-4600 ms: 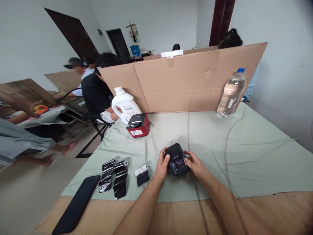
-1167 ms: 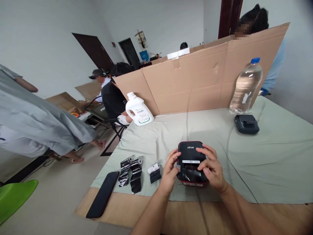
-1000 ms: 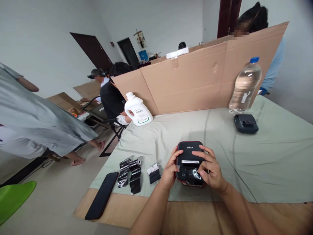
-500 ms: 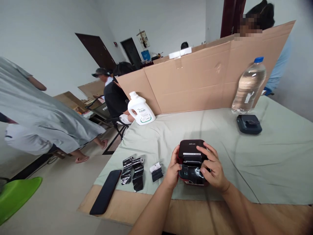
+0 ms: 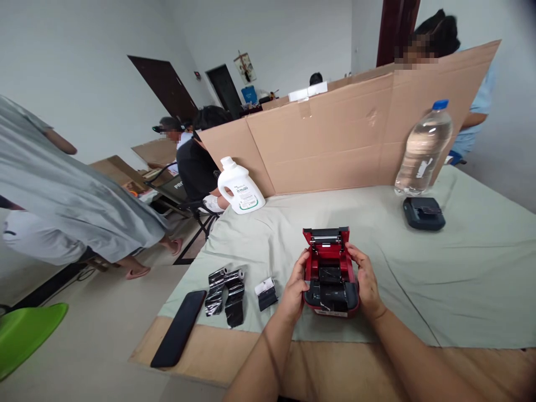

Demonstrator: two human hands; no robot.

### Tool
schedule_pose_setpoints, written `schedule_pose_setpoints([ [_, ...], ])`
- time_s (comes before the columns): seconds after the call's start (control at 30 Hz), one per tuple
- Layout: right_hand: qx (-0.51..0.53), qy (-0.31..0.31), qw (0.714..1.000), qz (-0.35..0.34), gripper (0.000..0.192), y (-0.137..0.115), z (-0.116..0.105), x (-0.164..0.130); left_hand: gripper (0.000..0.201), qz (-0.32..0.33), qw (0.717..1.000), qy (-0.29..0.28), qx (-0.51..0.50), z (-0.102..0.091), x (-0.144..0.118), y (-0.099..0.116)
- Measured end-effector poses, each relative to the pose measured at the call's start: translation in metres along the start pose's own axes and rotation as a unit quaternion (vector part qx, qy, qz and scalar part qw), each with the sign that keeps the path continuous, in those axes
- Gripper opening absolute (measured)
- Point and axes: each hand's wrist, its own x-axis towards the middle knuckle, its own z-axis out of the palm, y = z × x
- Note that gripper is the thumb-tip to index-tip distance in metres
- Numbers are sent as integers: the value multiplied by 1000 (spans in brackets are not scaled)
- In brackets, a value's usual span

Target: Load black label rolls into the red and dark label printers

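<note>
Our left hand (image 5: 294, 290) grips the red printer (image 5: 330, 257) by its left side, thumb on the upper edge. Our right hand (image 5: 367, 282), fingers bent, clasps the right side. We have it on the green cloth (image 5: 402, 285), lid (image 5: 326, 239) raised.

A makeshift shared workroom, by the look of it — plain white walls (image 5: 293, 39), a tall brown cardboard divider (image 5: 326, 137) edging the pale green cloth-covered surface (image 5: 452, 279) — with seated people (image 5: 193, 164) near more brown cardboard panels (image 5: 158, 149) beyond.
</note>
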Motion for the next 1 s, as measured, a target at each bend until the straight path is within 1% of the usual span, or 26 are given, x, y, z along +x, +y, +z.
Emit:
schedule_pose_setpoints([
  [0.07,-6,43,998,42,41,7,1,0,77,-2,998,-4,67,-2,0,9],
  [0.13,-20,86,991,98,40,12,2,1,67,29,984,6,175,0,1,21],
  [0.2,-36,107,983,148,42,16,3,3,50,72,952,12,296,6,5,34],
  [0.23,-43,110,980,162,43,17,4,4,43,86,931,2,354,11,9,40],
  [0.3,-57,111,977,171,47,18,3,6,37,87,876,-49,471,23,18,48],
  [0.33,-61,109,977,172,49,18,3,6,37,77,839,-82,533,29,23,50],
  [0.4,-66,101,977,177,51,18,1,7,35,49,748,-145,646,40,35,52],
  [0.43,-67,95,977,180,52,18,1,8,35,34,705,-171,687,44,40,52],
  [0.47,-67,91,976,184,52,18,0,8,35,21,671,-192,716,47,43,52],
  [0.5,-68,87,976,187,51,18,0,8,34,12,645,-207,735,49,46,52],
  [0.53,-69,83,976,190,51,17,0,8,33,6,629,-218,746,51,48,51],
  [0.57,-70,81,975,193,51,17,-1,8,32,3,619,-225,752,51,48,51],
  [0.63,-71,81,974,197,50,17,-1,9,29,3,614,-231,755,51,48,51],
  [0.7,-71,82,973,202,50,18,-1,9,27,6,620,-232,749,49,46,50],
  [0.77,-69,85,972,208,50,20,-1,8,26,10,637,-226,737,47,45,50],
  [0.83,-67,84,972,210,50,23,-2,8,27,10,660,-215,720,44,46,48],
  [0.9,-67,79,973,207,49,26,-3,7,28,9,690,-195,697,42,47,47],
  [0.93,-69,76,974,205,49,27,-4,7,28,8,714,-183,676,41,47,47],
  [0.97,-70,72,974,202,48,28,-4,7,30,7,746,-170,644,39,46,46],
  [1.0,-71,69,975,201,47,28,-4,8,31,3,785,-159,599,37,44,46],
])
